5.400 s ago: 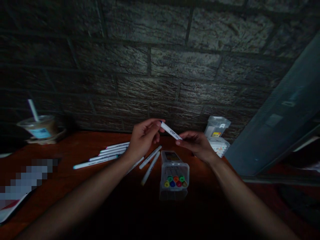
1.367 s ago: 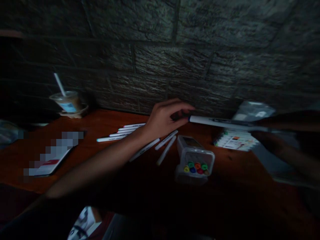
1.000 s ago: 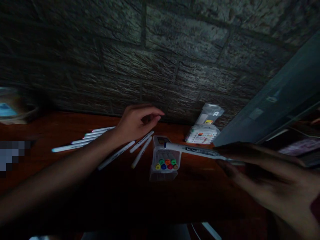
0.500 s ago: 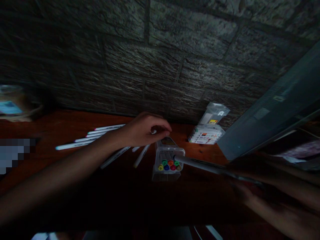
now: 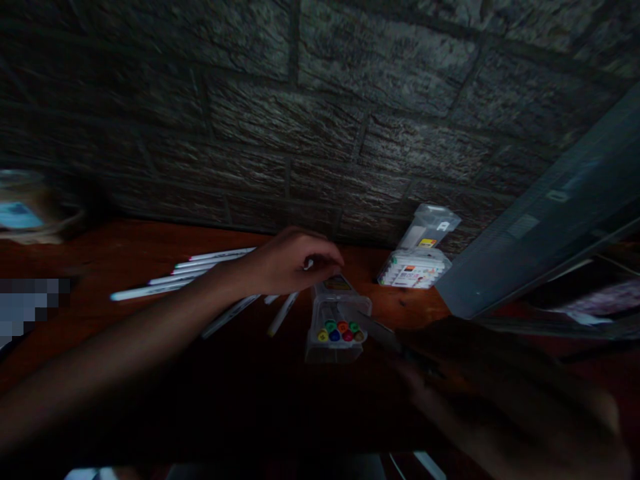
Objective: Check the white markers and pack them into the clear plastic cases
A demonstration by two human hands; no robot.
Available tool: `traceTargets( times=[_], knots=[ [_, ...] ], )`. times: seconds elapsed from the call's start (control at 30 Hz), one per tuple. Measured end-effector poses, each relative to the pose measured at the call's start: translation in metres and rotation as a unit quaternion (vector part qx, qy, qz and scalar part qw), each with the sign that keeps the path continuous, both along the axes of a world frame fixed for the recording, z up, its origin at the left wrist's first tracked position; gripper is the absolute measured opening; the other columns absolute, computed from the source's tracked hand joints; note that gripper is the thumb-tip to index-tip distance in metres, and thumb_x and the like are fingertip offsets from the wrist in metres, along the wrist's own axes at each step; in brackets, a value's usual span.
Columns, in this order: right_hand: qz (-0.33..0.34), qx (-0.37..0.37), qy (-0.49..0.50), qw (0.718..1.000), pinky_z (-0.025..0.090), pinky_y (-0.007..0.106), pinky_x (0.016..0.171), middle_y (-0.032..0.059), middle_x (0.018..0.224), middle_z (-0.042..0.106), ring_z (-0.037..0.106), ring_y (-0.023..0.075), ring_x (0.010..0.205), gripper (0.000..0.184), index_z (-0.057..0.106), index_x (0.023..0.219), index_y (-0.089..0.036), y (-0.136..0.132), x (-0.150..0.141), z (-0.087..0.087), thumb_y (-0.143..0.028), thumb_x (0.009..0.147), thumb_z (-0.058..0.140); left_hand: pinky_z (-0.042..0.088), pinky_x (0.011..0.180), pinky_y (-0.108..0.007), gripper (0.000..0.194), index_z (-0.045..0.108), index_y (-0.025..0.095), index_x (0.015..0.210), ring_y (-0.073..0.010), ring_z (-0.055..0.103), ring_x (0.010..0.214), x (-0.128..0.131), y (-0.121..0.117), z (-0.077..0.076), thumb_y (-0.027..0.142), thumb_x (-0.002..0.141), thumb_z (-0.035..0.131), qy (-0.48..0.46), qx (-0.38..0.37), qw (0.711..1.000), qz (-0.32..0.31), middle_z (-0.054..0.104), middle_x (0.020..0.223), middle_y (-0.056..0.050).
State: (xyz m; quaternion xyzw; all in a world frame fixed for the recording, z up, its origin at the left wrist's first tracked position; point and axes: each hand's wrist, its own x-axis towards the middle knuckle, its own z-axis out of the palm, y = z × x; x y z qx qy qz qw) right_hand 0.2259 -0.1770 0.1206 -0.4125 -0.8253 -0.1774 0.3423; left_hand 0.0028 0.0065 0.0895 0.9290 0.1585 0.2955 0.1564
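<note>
A clear plastic marker case (image 5: 316, 320) lies on the table with its open end towards me. Coloured round marker caps (image 5: 342, 327) in yellow, blue, red, green and orange fill its lower part. At the case's far part, my left hand (image 5: 300, 260) pinches the clear plastic with thumb and finger. My right hand (image 5: 480, 393), dark and smeared, grips a white marker (image 5: 375, 328). This marker's front end reaches into the upper part of the case's opening. Several white markers (image 5: 150, 291) lie loose to the left, partly hidden behind my left forearm.
A closed case of markers (image 5: 414, 269) stands to the right, with an upright clear case (image 5: 431, 228) behind it. A grey metal panel (image 5: 540, 207) slants along the right side. The stone wall (image 5: 320, 120) bounds the table (image 5: 115, 247). A jar (image 5: 23, 207) sits far left.
My right hand has come in from the right with the marker, whose tip has moved further into the case's opening. My left hand stays at the case.
</note>
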Motion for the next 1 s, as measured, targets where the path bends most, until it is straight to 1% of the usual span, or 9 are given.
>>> traceTargets(
  times=[0.1,0.17,0.23,0.3,0.37,0.5,0.63,0.83,1.0],
  knots=[
    [0.027,-0.005,-0.018,0.999,0.055,0.019,0.054,0.0007,0.070,0.078,0.071,0.0101,0.056,0.031,0.076,0.088,-0.020,0.006,-0.018,-0.002,-0.021,0.108,0.052,0.054,0.072,-0.025,0.016,0.078,0.019,0.101,-0.0160,0.075,0.083,0.000,0.000,-0.001,0.019,0.096,0.063,0.002,-0.002,1.000,-0.006,0.081,0.094,-0.005],
    [0.027,-0.006,-0.021,0.999,0.052,0.021,0.052,0.0016,0.065,0.076,0.068,0.0100,0.053,0.042,0.077,0.083,-0.019,0.009,-0.025,-0.007,-0.021,0.111,0.045,0.054,0.070,-0.024,0.015,0.078,0.020,0.101,-0.0159,0.075,0.084,0.000,0.000,-0.001,0.019,0.096,0.063,0.003,-0.003,1.000,-0.008,0.081,0.094,-0.004],
    [0.032,0.012,-0.039,0.999,0.051,0.023,0.053,0.0024,0.066,0.077,0.068,0.0108,0.054,0.047,0.078,0.082,-0.018,0.013,-0.029,-0.014,-0.017,0.111,0.042,0.054,0.068,-0.023,0.015,0.078,0.020,0.100,-0.0155,0.075,0.082,0.000,0.000,-0.001,0.019,0.096,0.064,0.001,-0.007,1.000,-0.005,0.081,0.094,-0.004],
    [0.041,0.031,-0.069,0.996,0.050,0.025,0.055,0.0025,0.070,0.079,0.069,0.0119,0.059,0.046,0.080,0.085,-0.018,0.016,-0.031,-0.020,-0.010,0.109,0.042,0.054,0.067,-0.023,0.015,0.078,0.020,0.099,-0.0151,0.075,0.080,0.001,0.000,-0.001,0.020,0.096,0.064,0.000,-0.013,1.000,-0.004,0.081,0.094,-0.003],
    [0.045,0.027,-0.086,0.995,0.049,0.027,0.055,0.0024,0.071,0.078,0.068,0.0129,0.060,0.044,0.079,0.084,-0.019,0.020,-0.033,-0.026,-0.005,0.106,0.044,0.053,0.065,-0.022,0.015,0.078,0.020,0.100,-0.0150,0.075,0.080,0.001,0.000,-0.002,0.019,0.096,0.064,-0.001,-0.017,1.000,-0.005,0.080,0.093,-0.003],
    [0.048,0.024,-0.061,0.997,0.046,0.031,0.053,0.0029,0.066,0.074,0.063,0.0149,0.057,0.046,0.077,0.078,-0.020,0.028,-0.038,-0.033,-0.009,0.106,0.044,0.052,0.065,-0.022,0.015,0.078,0.019,0.101,-0.0150,0.074,0.081,0.000,0.002,-0.003,0.018,0.096,0.064,0.002,-0.015,1.000,-0.005,0.080,0.094,-0.003],
    [0.039,0.013,-0.081,0.996,0.045,0.032,0.053,0.0038,0.067,0.074,0.064,0.0170,0.058,0.049,0.075,0.072,-0.019,0.034,-0.040,-0.035,-0.009,0.107,0.042,0.051,0.064,-0.023,0.014,0.079,0.018,0.101,-0.0147,0.073,0.078,0.000,0.004,-0.004,0.020,0.096,0.065,0.009,-0.013,1.000,0.000,0.080,0.093,-0.004],
    [0.036,-0.030,-0.055,0.997,0.046,0.033,0.053,0.0049,0.071,0.074,0.065,0.0188,0.061,0.035,0.076,0.081,-0.016,0.040,-0.037,-0.041,-0.010,0.103,0.050,0.052,0.069,-0.026,0.015,0.078,0.018,0.101,-0.0165,0.074,0.081,0.000,0.005,-0.005,0.020,0.097,0.064,0.015,-0.011,1.000,0.001,0.080,0.095,-0.005],
    [0.028,-0.052,-0.041,0.997,0.047,0.032,0.055,0.0047,0.073,0.074,0.066,0.0186,0.063,0.031,0.074,0.083,-0.016,0.041,-0.034,-0.044,-0.011,0.103,0.051,0.052,0.066,-0.025,0.016,0.079,0.019,0.101,-0.0163,0.075,0.081,0.000,0.004,-0.005,0.020,0.097,0.063,0.014,-0.019,1.000,0.003,0.081,0.094,-0.005]
  ],
)
